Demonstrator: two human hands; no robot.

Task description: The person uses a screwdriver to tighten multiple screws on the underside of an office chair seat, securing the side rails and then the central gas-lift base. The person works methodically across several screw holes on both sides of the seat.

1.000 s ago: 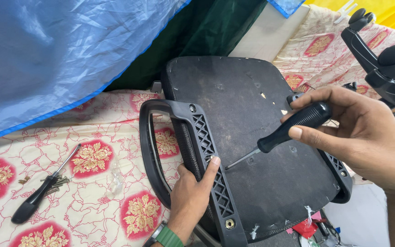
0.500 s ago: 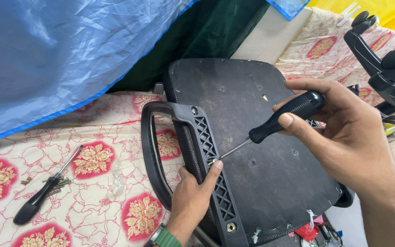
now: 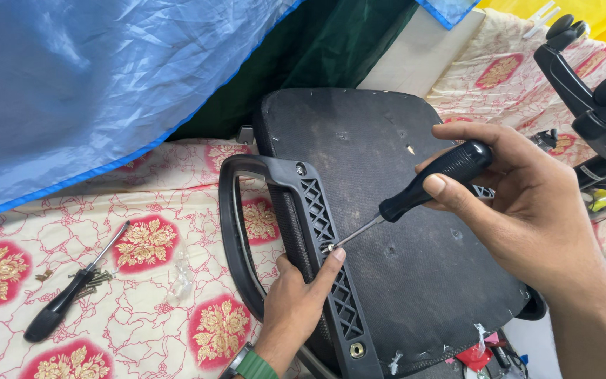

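— Where is the screwdriver [image 3: 429, 188] now?

— In the right hand [image 3: 520, 210], fingers wrapped round its black ribbed handle, thumb laid along it. Half a second ago the shaft was still hovering over the seat; now its tip has come down onto the lattice bracket of the black plastic armrest [image 3: 296, 238], right beside the left thumb.

— And the left hand [image 3: 296, 305]?

— Curled closed around the armrest's bracket from below, thumb stretched up so its tip sits just beside the screwdriver's point. (A small bright fastener seems to be there, but it is too small to be sure.) That hand has hardly moved in the last second; only the right one has swung in and dropped the tool lower.

— What does that tell you?

— My reading: the tool has gone from being carried to being seated, so the work on fastening the armrest to the upturned chair seat [image 3: 401, 281] looks about to start at that middle hole. A brass-coloured insert [image 3: 357, 349] further down the bracket sits untouched.

— Anything else around?

— A second screwdriver [image 3: 71, 288] lies well apart on the flowered cloth [image 3: 149, 330], with a few loose screws [image 3: 96, 278] beside it.
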